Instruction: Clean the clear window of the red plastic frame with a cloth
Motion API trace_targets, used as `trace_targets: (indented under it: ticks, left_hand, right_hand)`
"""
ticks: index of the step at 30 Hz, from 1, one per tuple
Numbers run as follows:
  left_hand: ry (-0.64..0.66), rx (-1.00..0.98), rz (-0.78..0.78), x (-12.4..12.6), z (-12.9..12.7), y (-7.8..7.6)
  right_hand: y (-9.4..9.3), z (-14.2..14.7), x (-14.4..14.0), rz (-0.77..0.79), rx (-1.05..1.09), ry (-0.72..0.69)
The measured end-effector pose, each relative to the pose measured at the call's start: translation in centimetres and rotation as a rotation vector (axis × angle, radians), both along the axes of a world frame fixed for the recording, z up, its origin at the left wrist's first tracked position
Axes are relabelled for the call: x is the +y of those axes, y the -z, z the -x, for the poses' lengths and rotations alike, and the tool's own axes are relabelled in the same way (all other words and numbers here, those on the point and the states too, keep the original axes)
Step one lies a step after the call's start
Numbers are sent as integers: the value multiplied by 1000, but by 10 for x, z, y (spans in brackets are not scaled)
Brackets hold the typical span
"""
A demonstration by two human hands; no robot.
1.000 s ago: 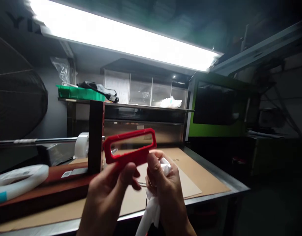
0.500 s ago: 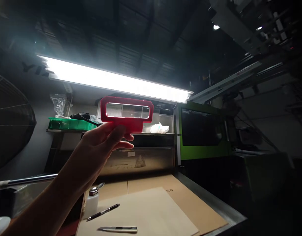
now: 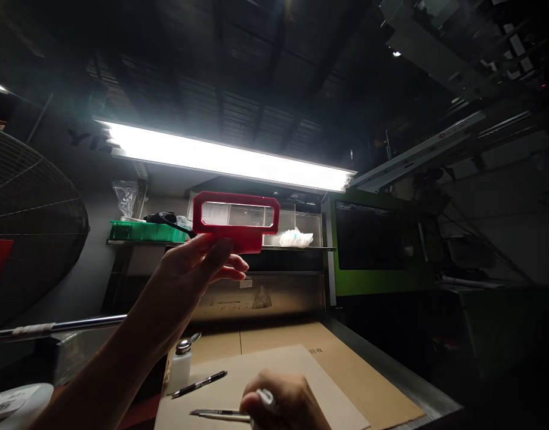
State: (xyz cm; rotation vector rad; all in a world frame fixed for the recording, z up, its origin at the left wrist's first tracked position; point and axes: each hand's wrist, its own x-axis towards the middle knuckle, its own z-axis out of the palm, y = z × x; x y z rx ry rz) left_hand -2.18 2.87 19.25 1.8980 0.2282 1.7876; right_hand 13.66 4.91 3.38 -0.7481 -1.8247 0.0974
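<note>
My left hand (image 3: 203, 260) is raised and pinches a red plastic frame (image 3: 238, 230) by its lower tab, thumb on the near side. The frame has a long rectangular opening with cut corners and stands upright below the lamp. Low over the bench, my right hand (image 3: 287, 403) is closed around a small white object (image 3: 267, 399), mostly hidden in the fist, so its kind is unclear. Beside that fist lies a craft knife (image 3: 218, 414), its handle end partly covered by the hand. A black pen (image 3: 200, 384) and a white pump bottle (image 3: 181, 364) with a metal top are nearby.
Cardboard (image 3: 346, 358) covers the metal-edged bench. A bright tube lamp (image 3: 230, 158) hangs above a shelf with a green tray (image 3: 140, 231) and a white crumpled bundle (image 3: 296, 238). A large fan (image 3: 37, 221) stands left, a green machine (image 3: 377, 280) right.
My right hand has come into view at the bottom, beside the craft knife, with a white object in it. The red frame is still in my left hand; the view has shifted slightly.
</note>
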Motion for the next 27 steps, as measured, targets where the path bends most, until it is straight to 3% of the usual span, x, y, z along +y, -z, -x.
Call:
trace_targets:
  ticks: [7, 10, 14, 18, 23, 27]
  left_hand:
    - [-6, -17, 54, -1, -2, 7]
    - [-89, -30, 77, 1, -6, 21]
    - [-235, -33, 181, 9, -10, 53]
    - [-282, -88, 252, 16, -9, 79]
    - [-387, -118, 330, 19, -7, 97]
    - [-339, -171, 451, 23, -3, 110]
  right_hand:
    - [-48, -8, -19, 268, 209, -157]
    - [-65, 1, -24, 194, 343, -201]
    - [-78, 18, -29, 86, 452, -286]
    - [-68, 30, -27, 60, 437, -343]
    - [-42, 43, -15, -140, 324, -97]
    - [-29, 54, -9, -236, 239, -97]
